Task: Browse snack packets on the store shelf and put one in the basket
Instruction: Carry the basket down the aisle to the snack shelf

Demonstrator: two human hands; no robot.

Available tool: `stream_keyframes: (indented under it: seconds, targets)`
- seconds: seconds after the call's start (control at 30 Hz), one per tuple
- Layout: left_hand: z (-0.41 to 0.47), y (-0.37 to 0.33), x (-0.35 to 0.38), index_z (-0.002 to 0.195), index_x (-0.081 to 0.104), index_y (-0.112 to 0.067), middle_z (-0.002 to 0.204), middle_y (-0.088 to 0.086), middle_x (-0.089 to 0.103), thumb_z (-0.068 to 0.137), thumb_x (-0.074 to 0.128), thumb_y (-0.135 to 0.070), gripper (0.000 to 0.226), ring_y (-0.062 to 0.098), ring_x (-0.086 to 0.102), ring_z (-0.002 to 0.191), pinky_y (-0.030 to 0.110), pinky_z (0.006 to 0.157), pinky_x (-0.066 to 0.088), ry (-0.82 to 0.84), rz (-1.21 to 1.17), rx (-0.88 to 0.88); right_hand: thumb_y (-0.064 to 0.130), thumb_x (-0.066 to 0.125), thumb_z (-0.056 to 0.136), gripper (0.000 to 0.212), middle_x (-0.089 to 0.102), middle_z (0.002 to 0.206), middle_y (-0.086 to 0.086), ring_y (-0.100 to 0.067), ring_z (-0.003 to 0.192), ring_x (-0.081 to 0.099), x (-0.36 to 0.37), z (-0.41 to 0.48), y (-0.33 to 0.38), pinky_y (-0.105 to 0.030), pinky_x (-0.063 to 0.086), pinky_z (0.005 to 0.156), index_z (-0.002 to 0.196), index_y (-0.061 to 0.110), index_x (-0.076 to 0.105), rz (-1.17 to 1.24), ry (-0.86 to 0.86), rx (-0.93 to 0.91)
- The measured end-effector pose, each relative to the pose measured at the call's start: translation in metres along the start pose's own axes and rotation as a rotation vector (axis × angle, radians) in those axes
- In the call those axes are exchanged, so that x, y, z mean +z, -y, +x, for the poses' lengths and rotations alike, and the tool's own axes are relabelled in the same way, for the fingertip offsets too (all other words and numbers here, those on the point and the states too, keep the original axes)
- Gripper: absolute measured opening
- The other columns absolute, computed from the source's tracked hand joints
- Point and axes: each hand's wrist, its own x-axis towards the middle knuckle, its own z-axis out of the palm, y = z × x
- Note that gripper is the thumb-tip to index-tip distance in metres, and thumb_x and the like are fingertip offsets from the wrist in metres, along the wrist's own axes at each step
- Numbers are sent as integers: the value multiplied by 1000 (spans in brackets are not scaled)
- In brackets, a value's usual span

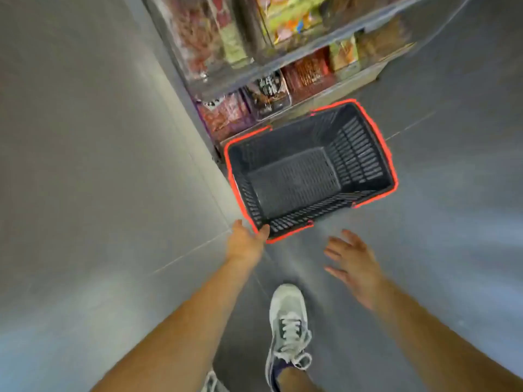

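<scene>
A dark slatted shopping basket (365, 162) with a red rim sits on the grey floor, and nothing lies inside it. My left hand (247, 241) grips its near left corner, fingers over the rim. To the right of that corner my right hand (352, 263) hovers above the floor with fingers spread, holding nothing. Snack packets (307, 73) in red, brown, black and green fill the shelves just beyond the basket; the picture is blurred there.
The shelf unit (300, 56) stands against a grey wall (85, 137) on the left. My shoe (288, 323) is on the tiled floor below the basket, a second shoe showing at the bottom edge. Open floor lies to the right.
</scene>
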Motion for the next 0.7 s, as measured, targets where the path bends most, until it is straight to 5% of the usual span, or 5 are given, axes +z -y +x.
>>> stream_keyframes:
  seconds: [0.17, 0.37, 0.47, 0.6, 0.7]
  targets:
    - [40, 9, 23, 123, 49, 0, 123, 25, 60, 91, 56, -9, 34, 38, 58, 113, 44, 94, 45, -122, 79, 95, 14, 48, 100, 27, 55, 99, 3, -27, 104, 54, 3, 58, 0, -44, 49, 86, 125, 23, 41, 171, 37, 29]
    - [-40, 45, -68, 110, 59, -3, 105, 24, 67, 86, 57, -10, 25, 44, 61, 98, 41, 78, 46, -163, 263, 161, 18, 61, 92, 55, 53, 119, -4, -20, 104, 55, -10, 28, 21, -44, 50, 87, 138, 23, 32, 151, -309, -77]
    - [-109, 69, -147, 103, 65, -6, 98, 21, 71, 86, 59, -12, 19, 40, 65, 92, 41, 76, 49, -165, 276, 112, 12, 61, 92, 49, 59, 118, -12, -19, 89, 57, -7, -22, 16, -43, 49, 85, 137, 17, 44, -126, -357, -105]
    - [-197, 81, -261, 96, 67, -14, 85, 12, 72, 83, 62, -9, 15, 26, 64, 69, 30, 60, 44, -226, 230, 41, 9, 61, 93, 21, 67, 101, -21, -24, 85, 59, 27, -113, 15, -42, 51, 87, 109, -3, 66, -567, -194, -214]
    - [-250, 78, -346, 105, 66, -19, 90, 10, 73, 87, 61, -14, 20, 29, 67, 76, 38, 71, 54, -298, 154, 46, 11, 58, 95, 14, 66, 90, -16, -24, 82, 61, 74, -193, 33, -39, 51, 79, 100, -1, 65, -650, -109, -347]
